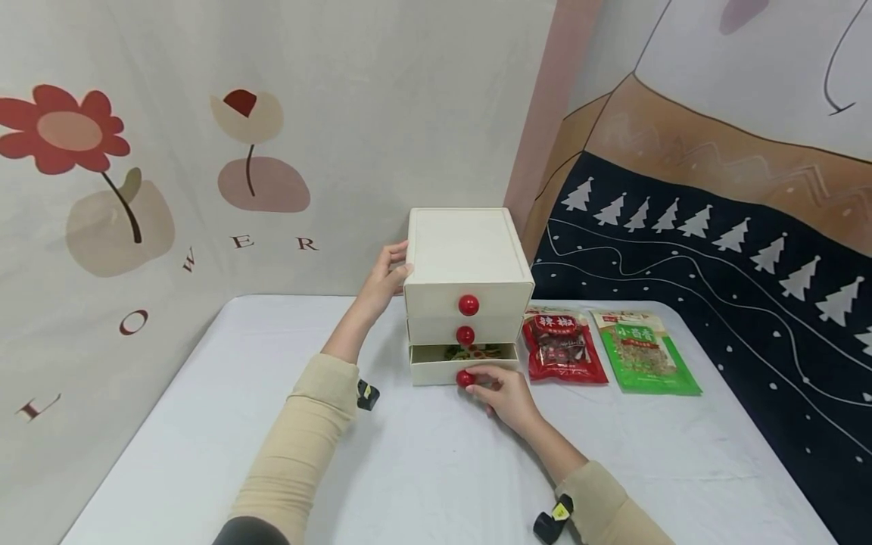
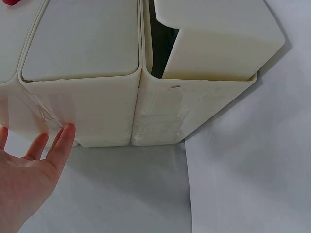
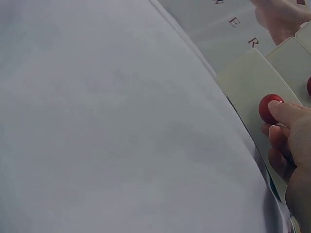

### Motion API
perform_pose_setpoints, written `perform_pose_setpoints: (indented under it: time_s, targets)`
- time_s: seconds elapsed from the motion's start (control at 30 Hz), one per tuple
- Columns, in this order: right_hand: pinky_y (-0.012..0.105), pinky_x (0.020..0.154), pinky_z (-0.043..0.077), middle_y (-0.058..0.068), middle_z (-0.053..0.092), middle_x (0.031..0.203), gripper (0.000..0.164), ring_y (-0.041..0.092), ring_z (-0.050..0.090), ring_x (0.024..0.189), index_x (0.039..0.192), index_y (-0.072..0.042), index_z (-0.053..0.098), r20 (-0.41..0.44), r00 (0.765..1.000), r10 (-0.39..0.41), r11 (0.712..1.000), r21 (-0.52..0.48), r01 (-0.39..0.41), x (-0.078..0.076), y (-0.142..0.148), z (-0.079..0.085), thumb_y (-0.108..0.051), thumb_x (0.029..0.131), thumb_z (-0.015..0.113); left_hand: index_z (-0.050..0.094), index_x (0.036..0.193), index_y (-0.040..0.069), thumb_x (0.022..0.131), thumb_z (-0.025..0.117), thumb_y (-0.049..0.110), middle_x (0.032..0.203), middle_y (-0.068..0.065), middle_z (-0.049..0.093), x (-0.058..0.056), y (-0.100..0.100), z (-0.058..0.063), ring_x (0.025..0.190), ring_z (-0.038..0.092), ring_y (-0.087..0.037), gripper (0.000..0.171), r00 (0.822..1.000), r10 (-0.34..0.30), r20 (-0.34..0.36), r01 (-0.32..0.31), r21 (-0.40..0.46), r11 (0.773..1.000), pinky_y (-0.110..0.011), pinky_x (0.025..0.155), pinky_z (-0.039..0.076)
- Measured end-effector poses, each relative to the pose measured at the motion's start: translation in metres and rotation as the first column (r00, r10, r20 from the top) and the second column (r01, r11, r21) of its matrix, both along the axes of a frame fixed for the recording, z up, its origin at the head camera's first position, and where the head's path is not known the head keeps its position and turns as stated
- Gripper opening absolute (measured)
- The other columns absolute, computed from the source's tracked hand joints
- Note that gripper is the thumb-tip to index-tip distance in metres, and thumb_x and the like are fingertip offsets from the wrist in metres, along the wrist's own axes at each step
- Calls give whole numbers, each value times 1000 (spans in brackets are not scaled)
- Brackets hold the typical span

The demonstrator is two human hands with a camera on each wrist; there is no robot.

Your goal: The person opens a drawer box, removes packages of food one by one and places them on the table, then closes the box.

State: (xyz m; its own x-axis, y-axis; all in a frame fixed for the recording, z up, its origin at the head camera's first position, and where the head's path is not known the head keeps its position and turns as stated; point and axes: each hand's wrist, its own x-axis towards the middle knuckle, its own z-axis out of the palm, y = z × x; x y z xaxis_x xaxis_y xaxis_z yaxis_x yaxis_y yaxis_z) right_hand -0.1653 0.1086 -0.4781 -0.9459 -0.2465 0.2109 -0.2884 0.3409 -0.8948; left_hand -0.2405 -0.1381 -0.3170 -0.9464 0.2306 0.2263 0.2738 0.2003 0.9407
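Drawer at bottom (image 1: 433, 373) juts toward right grip (image 1: 507, 395), which pinches its red knob (image 1: 464, 378); left grip (image 1: 387, 276), spread, touches cabinet (image 1: 466, 244).

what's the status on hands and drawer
Right hand pinches bottom knob; left hand touches cabinet's side; bottom drawer partly open; no obstruction seen in front.

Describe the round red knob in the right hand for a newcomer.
On the white-covered table stands a cream three-drawer cabinet. Its lowest drawer is partly open; on its front sits the round red knob, bottom of three and the only one pinched by the right hand.
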Motion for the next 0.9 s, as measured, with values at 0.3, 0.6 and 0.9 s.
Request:
perform_pose_setpoints:
  time_s: [0.3,0.6,0.9]
  targets:
    - [22,37,40,2,64,94,28,23,50,41,105,-15,67,6,1000,8,1000,-9,-8,19,-4,25,-15,77,70,26,139,11,88,42,24,134,-17,29,0,0,0,113,42,-34,55,1000,-5,-5,5,0,1000,-47,87,42]
    - [21,38,41,3,65,96,29,26,51,43,105,-13,66,37,999,7,1000,5,-8,25,-4,24,-12,76,70,26,139,12,88,42,27,134,-16,29,0,0,-1,113,43,-33,56,1000,-6,-8,6,-4,1000,-46,86,42]
    - [27,37,43,-5,65,95,29,16,50,40,102,-25,67,37,999,11,1000,14,-11,21,2,3,-26,73,71,25,139,11,88,42,27,134,-16,29,0,0,-1,113,42,-34,56,1000,-10,-11,10,-4,1000,-46,87,42]
